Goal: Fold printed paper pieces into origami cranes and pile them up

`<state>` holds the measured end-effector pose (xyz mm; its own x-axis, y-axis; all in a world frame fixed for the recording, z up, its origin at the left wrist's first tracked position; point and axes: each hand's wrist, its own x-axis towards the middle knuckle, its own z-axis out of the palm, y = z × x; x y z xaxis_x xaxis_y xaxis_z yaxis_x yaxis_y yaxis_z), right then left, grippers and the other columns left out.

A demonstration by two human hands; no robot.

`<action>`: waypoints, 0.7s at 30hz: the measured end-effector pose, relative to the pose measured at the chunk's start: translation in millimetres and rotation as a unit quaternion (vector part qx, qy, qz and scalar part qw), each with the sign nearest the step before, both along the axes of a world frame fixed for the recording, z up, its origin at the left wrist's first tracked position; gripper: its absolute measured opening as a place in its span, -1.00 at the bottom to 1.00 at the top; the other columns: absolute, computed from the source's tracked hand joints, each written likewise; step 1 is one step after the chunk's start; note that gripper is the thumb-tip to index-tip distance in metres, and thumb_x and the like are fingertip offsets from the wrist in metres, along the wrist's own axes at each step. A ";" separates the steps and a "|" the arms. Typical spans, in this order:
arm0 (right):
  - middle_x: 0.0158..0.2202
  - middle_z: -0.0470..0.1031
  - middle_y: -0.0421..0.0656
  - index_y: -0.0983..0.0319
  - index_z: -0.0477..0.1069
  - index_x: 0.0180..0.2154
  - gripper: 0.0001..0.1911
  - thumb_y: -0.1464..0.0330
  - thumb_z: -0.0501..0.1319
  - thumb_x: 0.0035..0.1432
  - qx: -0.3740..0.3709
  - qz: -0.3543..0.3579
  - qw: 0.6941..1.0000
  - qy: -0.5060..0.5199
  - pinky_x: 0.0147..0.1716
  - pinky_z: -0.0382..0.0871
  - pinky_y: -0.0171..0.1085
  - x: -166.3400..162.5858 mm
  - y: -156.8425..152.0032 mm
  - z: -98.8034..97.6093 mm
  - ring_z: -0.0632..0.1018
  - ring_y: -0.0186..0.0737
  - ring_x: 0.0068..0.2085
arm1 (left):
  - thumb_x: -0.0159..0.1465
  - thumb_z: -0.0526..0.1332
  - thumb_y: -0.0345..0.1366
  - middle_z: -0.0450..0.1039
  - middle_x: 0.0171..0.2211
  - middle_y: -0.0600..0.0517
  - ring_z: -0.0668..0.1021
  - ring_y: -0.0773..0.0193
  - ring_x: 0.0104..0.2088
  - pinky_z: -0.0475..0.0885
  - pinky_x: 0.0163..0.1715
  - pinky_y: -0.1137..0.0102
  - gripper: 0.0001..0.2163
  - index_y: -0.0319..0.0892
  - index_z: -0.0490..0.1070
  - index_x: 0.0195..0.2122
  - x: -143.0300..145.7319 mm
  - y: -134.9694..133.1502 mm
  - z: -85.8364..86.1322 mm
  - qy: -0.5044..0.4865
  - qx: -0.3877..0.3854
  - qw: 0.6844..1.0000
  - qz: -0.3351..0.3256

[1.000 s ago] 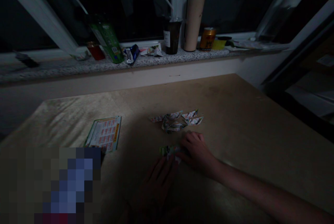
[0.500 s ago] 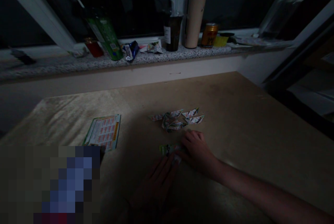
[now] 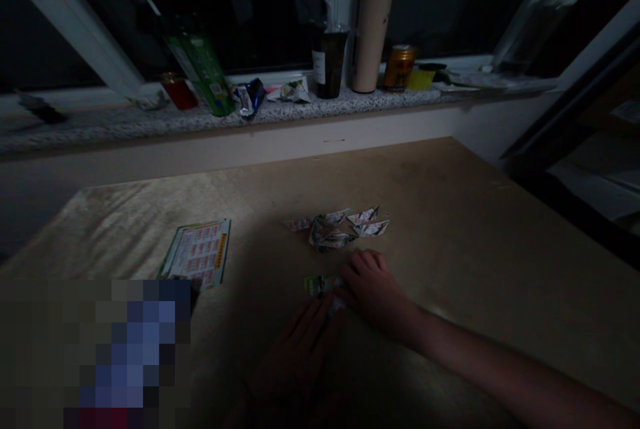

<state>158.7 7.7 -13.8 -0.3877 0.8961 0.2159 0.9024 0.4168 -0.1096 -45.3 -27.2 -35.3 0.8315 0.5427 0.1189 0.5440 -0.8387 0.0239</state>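
A small folded piece of printed paper [image 3: 323,284], green at its left end, lies on the tan table [image 3: 475,229] in dim light. My left hand [image 3: 300,349] lies flat with its fingers stretched out, the fingertips touching the paper's near edge. My right hand [image 3: 373,289] rests on the paper's right end with its fingers curled down and pressed on it. Just beyond my hands sits a small pile of folded paper shapes [image 3: 340,229].
A printed leaflet [image 3: 197,259] lies on the table to the left. On the stone windowsill [image 3: 125,122] stand a green packet [image 3: 200,72], a dark cup with a straw [image 3: 327,59], a tall beige flask [image 3: 373,22], a gold can [image 3: 399,68] and wrappers.
Both hands stay on the folded paper with only slight shifts. The view has tilted a little.
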 end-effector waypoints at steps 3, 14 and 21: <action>-0.27 0.37 -0.06 0.24 0.36 -0.28 -0.81 0.24 0.15 0.15 -0.005 -0.001 1.000 -0.002 -0.13 0.18 -0.07 -0.6 -0.2 1.2 0.34 -0.02 -0.17 | 0.15 0.05 0.12 -0.04 0.26 -0.16 0.08 -0.03 0.21 0.00 0.13 0.19 -0.19 -0.23 -0.22 0.29 1.5 -2.2 0.1 0.001 0.010 1.000 0.016; -0.28 0.37 -0.06 0.25 0.37 -0.30 -0.80 0.24 0.17 0.14 -0.006 -0.002 1.000 0.008 -0.12 0.20 -0.05 -0.7 1.4 -0.9 0.35 -0.01 -0.17 | 0.20 -0.01 0.09 0.00 0.25 -0.09 0.07 -0.02 0.21 -0.04 0.15 0.18 -0.24 -0.27 -0.23 0.29 0.9 1.9 -1.1 -0.007 0.013 1.000 -0.020; -0.16 0.45 -0.10 0.23 0.39 -0.17 -0.82 0.36 0.14 0.17 0.012 0.066 0.992 0.107 0.08 0.10 -0.03 10.2 -12.8 2.8 0.39 -0.11 -0.06 | 0.18 -0.04 0.15 -0.02 0.26 -0.04 0.05 0.00 0.21 -0.09 0.16 0.22 -0.24 -0.24 -0.15 0.28 0.5 0.7 -1.9 0.004 0.005 1.000 -0.005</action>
